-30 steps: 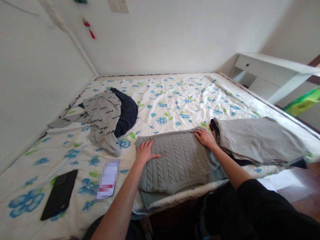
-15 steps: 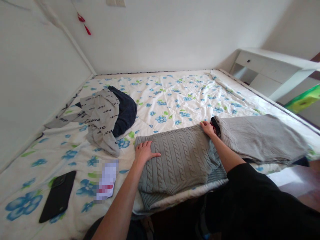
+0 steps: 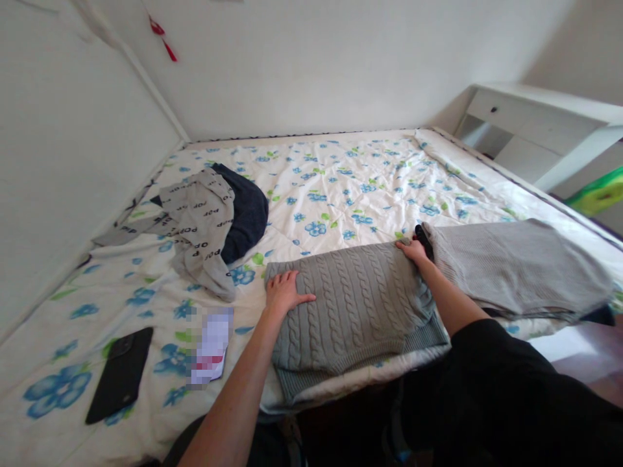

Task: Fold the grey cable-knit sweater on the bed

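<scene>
Pressing a grey cable-knit sweater [image 3: 348,305], left hand [image 3: 287,292] flat, right hand [image 3: 413,251] at edge

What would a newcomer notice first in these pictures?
The eye goes first to the grey-green cable-knit sweater at the near edge of the floral quilt, with the left hand on its middle and the right hand at its far edge. A paler ribbed knit lies to its right; a grey printed garment sits on navy cloth to its left.

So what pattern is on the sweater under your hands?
Cable-knit ropes on the sweater, best in head view.
</scene>
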`<state>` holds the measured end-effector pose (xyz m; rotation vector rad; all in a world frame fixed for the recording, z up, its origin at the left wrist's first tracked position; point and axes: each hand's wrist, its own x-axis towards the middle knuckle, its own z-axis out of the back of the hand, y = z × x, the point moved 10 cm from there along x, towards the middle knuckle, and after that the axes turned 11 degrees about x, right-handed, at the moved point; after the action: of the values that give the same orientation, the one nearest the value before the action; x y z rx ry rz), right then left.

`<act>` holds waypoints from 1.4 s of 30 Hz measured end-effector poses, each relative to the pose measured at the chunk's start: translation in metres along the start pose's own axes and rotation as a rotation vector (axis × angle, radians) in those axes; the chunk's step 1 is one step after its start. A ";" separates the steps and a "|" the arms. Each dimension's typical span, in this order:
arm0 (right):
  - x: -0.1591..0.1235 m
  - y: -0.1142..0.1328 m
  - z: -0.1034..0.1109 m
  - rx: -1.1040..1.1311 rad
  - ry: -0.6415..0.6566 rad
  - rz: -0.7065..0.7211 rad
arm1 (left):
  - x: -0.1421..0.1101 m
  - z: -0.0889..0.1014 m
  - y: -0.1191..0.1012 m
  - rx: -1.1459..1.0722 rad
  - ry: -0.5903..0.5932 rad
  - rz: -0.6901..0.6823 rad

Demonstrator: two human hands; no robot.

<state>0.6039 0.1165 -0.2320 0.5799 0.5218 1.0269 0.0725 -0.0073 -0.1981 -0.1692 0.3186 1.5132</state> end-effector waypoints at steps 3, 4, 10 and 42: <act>-0.015 0.008 -0.010 -0.132 0.021 -0.030 | 0.000 0.000 -0.002 -0.001 0.004 -0.001; -0.020 0.020 -0.010 -0.160 -0.009 0.009 | 0.000 0.000 -0.003 -0.002 0.004 -0.006; -0.106 0.144 -0.070 -0.168 0.054 0.473 | -0.002 0.003 -0.005 0.012 -0.004 -0.017; -0.066 0.030 -0.057 -0.338 0.390 0.400 | 0.008 -0.002 0.008 -0.103 -0.149 0.041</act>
<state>0.5204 0.0809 -0.2454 0.1804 0.5672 1.5889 0.0649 0.0003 -0.2015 -0.1313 0.1255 1.5744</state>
